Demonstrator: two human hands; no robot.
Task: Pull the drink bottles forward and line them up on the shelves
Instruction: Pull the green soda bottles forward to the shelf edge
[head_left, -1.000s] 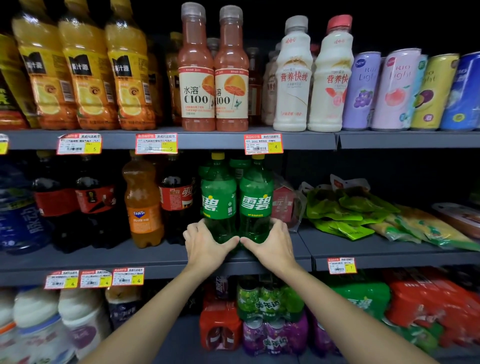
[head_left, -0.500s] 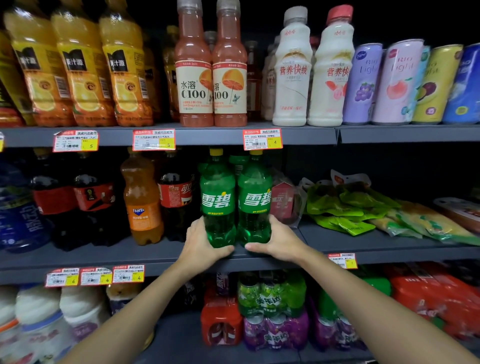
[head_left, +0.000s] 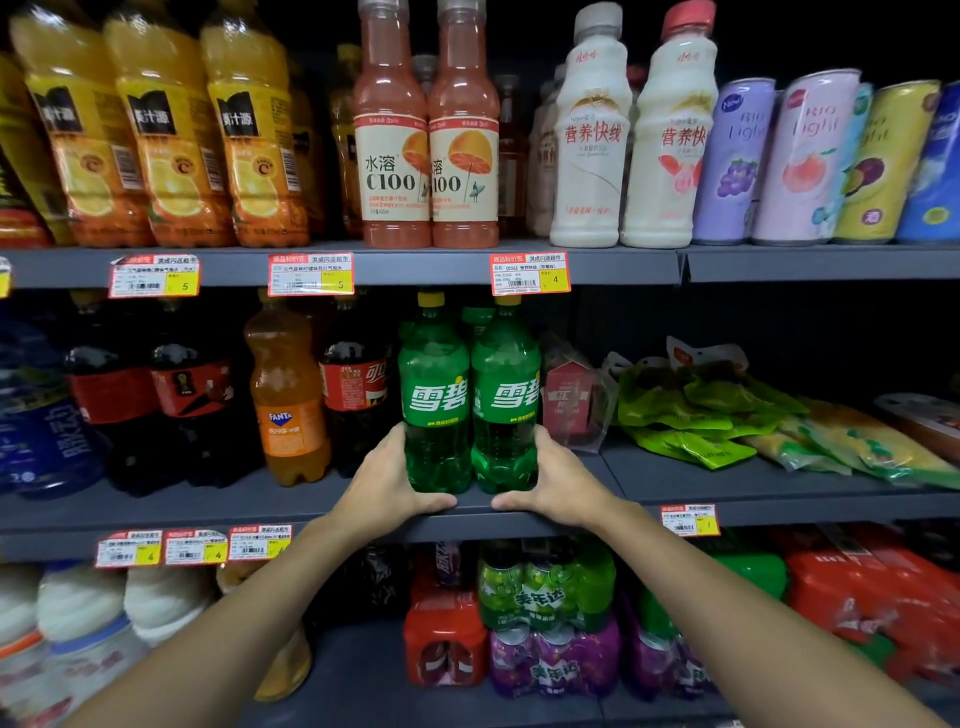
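Two green Sprite bottles stand side by side at the front edge of the middle shelf (head_left: 727, 499). My left hand (head_left: 387, 480) grips the base of the left Sprite bottle (head_left: 434, 395), thumb lying along the shelf edge. My right hand (head_left: 558, 480) grips the base of the right Sprite bottle (head_left: 506, 400) in the same way. More green bottles stand behind them, mostly hidden. An orange Fanta bottle (head_left: 288, 395) and dark cola bottles (head_left: 356, 389) stand to the left, set further back.
The top shelf carries orange juice bottles (head_left: 156, 135), pink C100 bottles (head_left: 395, 156), white milk drinks (head_left: 592, 150) and cans (head_left: 800, 161). Green snack packets (head_left: 691, 410) lie right of the Sprite. Shrink-wrapped can packs (head_left: 545, 613) fill the bottom shelf.
Both hands have drawn the two Sprite bottles forward to the shelf's front edge, and my view has moved closer to the shelf.
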